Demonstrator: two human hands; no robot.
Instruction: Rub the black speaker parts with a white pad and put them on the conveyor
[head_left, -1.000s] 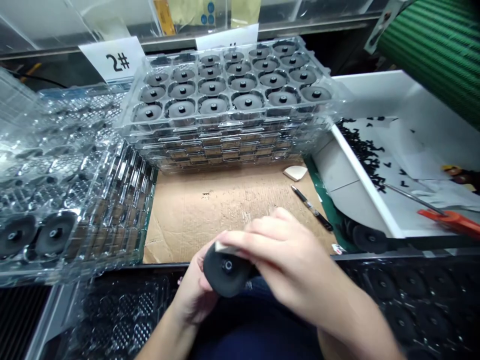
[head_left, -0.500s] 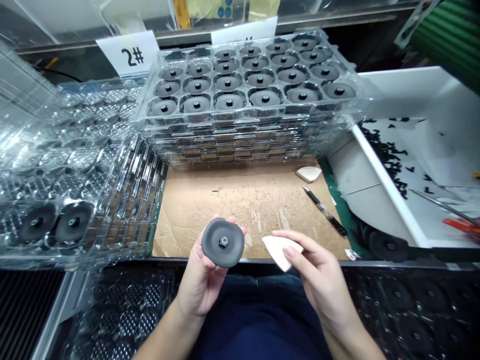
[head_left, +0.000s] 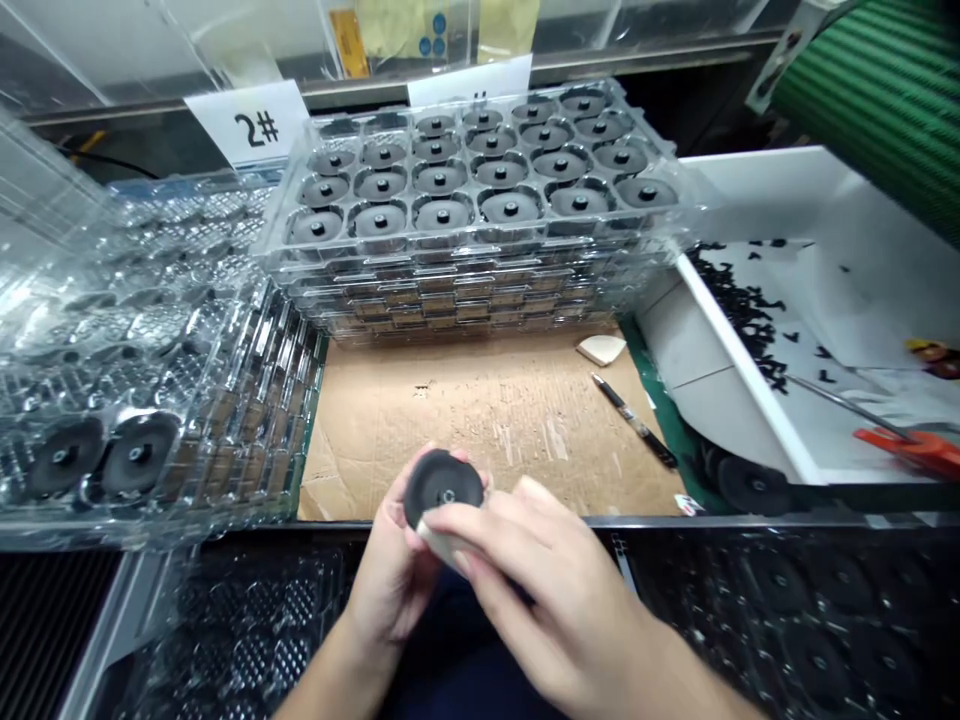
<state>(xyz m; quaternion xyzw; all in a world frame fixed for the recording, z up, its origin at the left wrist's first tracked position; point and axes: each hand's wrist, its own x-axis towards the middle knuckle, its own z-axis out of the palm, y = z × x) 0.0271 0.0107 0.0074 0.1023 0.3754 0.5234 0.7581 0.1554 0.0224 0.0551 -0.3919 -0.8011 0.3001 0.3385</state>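
My left hand [head_left: 397,560] holds a round black rubber-like disc [head_left: 433,478] with a small raised stub at its middle, face up above the front edge of the cardboard [head_left: 375,410]. In my right hand [head_left: 547,570] is a white wedge-shaped sponge [head_left: 444,545], pinched between thumb and fingers and mostly covered by them. The sponge is at the near edge of the disc and seems to touch it. My right fingers hide the disc's lower right part.
Stacked clear trays of black discs stand behind [head_left: 442,215] and at left [head_left: 142,450]. On the cardboard lie another white wedge [head_left: 602,349] and a pen [head_left: 634,420]. A white bin [head_left: 757,370] at right holds small black parts and a red-handled tool [head_left: 911,450].
My right hand has moved left with the sponge, from beside the disc to its near edge. The disc stays in my left hand. The camera view has shifted slightly.
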